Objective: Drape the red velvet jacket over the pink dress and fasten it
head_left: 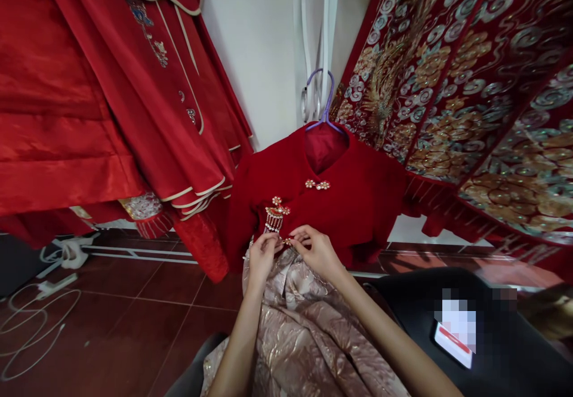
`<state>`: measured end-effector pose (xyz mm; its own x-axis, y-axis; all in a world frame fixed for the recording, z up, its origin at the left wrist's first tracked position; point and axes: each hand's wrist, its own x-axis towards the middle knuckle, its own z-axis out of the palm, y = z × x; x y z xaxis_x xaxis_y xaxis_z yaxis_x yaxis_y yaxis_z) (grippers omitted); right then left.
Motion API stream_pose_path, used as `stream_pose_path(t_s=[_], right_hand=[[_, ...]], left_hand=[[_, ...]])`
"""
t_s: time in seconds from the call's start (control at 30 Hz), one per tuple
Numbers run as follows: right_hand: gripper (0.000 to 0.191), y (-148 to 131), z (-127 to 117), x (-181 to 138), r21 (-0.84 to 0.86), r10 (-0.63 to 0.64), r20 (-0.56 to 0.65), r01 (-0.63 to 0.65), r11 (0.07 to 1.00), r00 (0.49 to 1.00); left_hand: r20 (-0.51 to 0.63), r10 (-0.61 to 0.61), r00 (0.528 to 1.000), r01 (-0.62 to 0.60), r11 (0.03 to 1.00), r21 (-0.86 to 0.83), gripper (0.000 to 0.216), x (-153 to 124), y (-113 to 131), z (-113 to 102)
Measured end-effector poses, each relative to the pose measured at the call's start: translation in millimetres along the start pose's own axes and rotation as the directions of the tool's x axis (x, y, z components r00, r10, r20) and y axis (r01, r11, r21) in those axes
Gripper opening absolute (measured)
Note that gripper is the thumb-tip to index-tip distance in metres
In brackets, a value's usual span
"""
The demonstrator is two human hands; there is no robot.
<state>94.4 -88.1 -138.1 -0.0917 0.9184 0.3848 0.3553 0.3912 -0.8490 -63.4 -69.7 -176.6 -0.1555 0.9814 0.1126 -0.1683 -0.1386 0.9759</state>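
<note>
Left hand (262, 255) and right hand (319, 251) pinch a gold clasp (287, 241) on the red jacket (358, 206) with closed fingers (299, 234). Red robes (134, 116) hang left, sparkly cloth (470, 86) right, pink skirt (308, 325) near.

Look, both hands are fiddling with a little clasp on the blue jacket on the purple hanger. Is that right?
Not quite. The head view shows the jacket is red, not blue. The rest holds: the left hand and right hand both pinch a little clasp at its front, and it hangs on the purple hanger.

The red jacket (358, 200) hangs upright, front facing out, gold clasp (287, 241) at its lower edge.
</note>
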Motion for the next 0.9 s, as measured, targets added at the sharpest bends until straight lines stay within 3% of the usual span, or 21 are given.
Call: stream_pose_path(t_s=[0.37,0.9], right_hand=[[0.01,10.6,12.6,10.3,-0.17,-0.067,-0.033,0.061,0.984,0.997],[0.008,13.9,22.2,9.0,-0.185,-0.071,-0.116,0.048,0.982,0.991]], left_hand=[[0.005,-0.097,0.995,0.097,0.99,-0.104,0.031,2.4,2.7,1.8],[0.078,-0.005,0.997,-0.008,0.986,0.166,0.018,11.7,11.9,-2.8]])
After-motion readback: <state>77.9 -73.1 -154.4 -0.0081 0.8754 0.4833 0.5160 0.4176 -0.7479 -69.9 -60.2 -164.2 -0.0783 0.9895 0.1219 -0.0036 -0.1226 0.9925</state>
